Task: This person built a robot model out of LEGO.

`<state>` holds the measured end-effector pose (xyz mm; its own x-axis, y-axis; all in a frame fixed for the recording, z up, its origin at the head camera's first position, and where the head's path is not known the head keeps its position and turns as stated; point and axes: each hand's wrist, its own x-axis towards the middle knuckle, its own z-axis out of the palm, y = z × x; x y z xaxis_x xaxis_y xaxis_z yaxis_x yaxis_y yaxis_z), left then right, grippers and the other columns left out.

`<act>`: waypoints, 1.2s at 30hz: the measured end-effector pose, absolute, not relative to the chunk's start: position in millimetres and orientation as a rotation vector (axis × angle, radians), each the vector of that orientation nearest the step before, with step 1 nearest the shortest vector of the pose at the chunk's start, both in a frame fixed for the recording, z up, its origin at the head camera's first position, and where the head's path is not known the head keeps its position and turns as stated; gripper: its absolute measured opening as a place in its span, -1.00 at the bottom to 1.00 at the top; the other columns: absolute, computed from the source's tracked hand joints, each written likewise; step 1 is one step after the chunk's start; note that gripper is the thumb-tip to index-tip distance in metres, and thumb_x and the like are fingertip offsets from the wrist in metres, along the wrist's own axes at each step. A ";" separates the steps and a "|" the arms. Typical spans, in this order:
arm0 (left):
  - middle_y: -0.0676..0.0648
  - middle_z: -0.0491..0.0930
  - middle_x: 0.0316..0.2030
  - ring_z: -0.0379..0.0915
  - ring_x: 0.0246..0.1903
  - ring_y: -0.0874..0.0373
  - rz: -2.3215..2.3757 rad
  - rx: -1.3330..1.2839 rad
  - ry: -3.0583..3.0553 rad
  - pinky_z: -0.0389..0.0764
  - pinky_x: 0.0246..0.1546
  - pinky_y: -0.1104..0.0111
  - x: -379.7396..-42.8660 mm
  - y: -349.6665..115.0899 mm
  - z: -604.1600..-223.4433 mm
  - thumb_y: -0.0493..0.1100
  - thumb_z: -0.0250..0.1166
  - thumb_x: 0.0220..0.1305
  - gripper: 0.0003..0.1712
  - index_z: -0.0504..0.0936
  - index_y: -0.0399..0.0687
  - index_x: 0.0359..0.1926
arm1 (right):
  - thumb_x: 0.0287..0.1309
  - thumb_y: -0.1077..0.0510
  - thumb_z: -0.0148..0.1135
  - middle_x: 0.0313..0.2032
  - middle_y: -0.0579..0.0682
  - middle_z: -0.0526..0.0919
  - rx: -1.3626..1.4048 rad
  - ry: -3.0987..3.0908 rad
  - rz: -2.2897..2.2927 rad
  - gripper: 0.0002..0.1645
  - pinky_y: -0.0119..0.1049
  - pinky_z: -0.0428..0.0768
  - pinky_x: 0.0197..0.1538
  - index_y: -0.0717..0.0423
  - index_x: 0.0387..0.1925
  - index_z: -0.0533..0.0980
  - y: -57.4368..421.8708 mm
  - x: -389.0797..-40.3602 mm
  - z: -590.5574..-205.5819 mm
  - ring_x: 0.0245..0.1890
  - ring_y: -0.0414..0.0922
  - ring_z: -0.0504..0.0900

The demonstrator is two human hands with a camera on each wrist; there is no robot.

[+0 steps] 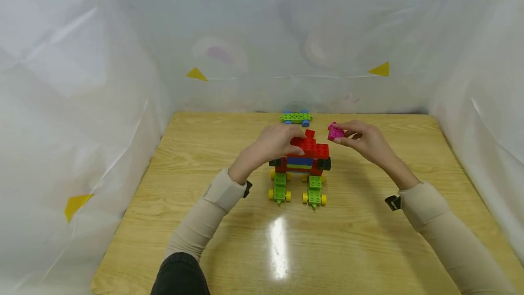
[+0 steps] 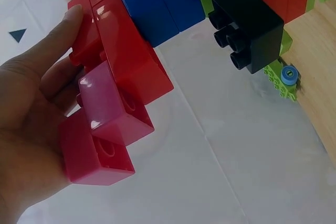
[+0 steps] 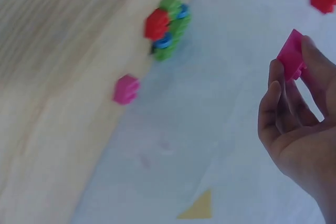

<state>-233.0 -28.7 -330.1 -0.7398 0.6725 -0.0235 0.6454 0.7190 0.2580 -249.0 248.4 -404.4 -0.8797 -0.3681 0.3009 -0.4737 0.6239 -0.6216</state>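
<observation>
In the middle of the table stands a build of toy bricks with a red top (image 1: 317, 149), blue and green layers, and black bricks (image 2: 249, 27) at its sides. My left hand (image 1: 278, 141) grips a red brick (image 2: 86, 32) at the top of this build, thumb on one face and fingers partly hidden behind. Close to the left palm, two pink bricks (image 2: 113, 103) show in the left wrist view. To the right of the build, my right hand (image 1: 366, 142) pinches a pink brick (image 3: 292, 56) between thumb and fingertips, apart from the build.
Green wheeled bases (image 1: 314, 190) with yellow wheels support the build. Behind it, a green base with blue wheels (image 1: 296, 117) sits near the table's far edge. A loose pink brick (image 3: 126, 89) lies there too. White sheeting (image 1: 286, 35) encloses the wooden table (image 1: 184, 172).
</observation>
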 end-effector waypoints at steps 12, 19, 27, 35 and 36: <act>0.03 0.58 -0.04 0.52 -0.18 0.17 0.358 1.079 2.802 0.53 -0.27 0.39 -231.9 -29.2 -329.3 0.08 0.34 0.21 -0.54 0.63 0.01 0.08 | 0.16 0.11 0.35 0.04 -0.07 0.59 0.892 -2.683 1.083 -0.57 -0.43 0.53 -0.21 -0.03 0.10 0.60 236.5 -215.9 -371.4 -0.17 -0.21 0.55; 0.03 0.59 -0.07 0.50 -0.23 0.18 0.344 1.085 2.802 0.52 -0.31 0.40 -230.6 -29.6 -329.7 0.09 0.34 0.21 -0.53 0.64 0.01 0.08 | 0.16 0.10 0.36 -0.01 -0.10 0.61 0.907 -2.715 1.093 -0.56 -0.39 0.55 -0.22 0.00 0.10 0.60 233.8 -211.2 -370.9 -0.23 -0.23 0.55; 0.04 0.57 -0.08 0.50 -0.25 0.19 0.316 1.085 2.809 0.52 -0.34 0.41 -229.4 -30.2 -329.2 0.11 0.33 0.22 -0.53 0.64 0.02 0.08 | 0.14 0.23 0.35 -0.07 -0.05 0.61 1.042 -2.689 1.046 -0.61 -0.38 0.57 -0.26 0.08 0.05 0.62 231.3 -210.5 -366.6 -0.30 -0.24 0.51; -0.02 0.53 0.09 0.53 -0.08 0.10 0.306 1.089 2.807 0.59 -0.18 0.31 -227.1 -29.7 -327.6 0.12 0.32 0.22 -0.51 0.63 0.01 0.11 | 0.08 0.25 0.39 -0.20 -0.09 0.58 1.065 -2.700 0.992 -0.62 -0.37 0.46 -0.46 0.14 -0.01 0.65 227.5 -209.0 -361.4 -0.46 -0.24 0.41; -0.02 0.54 0.08 0.53 -0.10 0.10 0.308 1.089 2.807 0.59 -0.20 0.32 -226.9 -29.8 -327.8 0.12 0.32 0.22 -0.51 0.63 0.01 0.11 | 0.08 0.25 0.40 -0.21 -0.09 0.58 1.072 -2.700 0.988 -0.62 -0.37 0.44 -0.47 0.15 -0.01 0.65 226.8 -209.3 -360.4 -0.47 -0.23 0.40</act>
<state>-226.9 -29.8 -327.8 -0.7354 0.6768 -0.0338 0.6533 0.7214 0.2299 -209.3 226.8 -360.4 -0.7536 -0.5906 0.2887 -0.6374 0.5491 -0.5405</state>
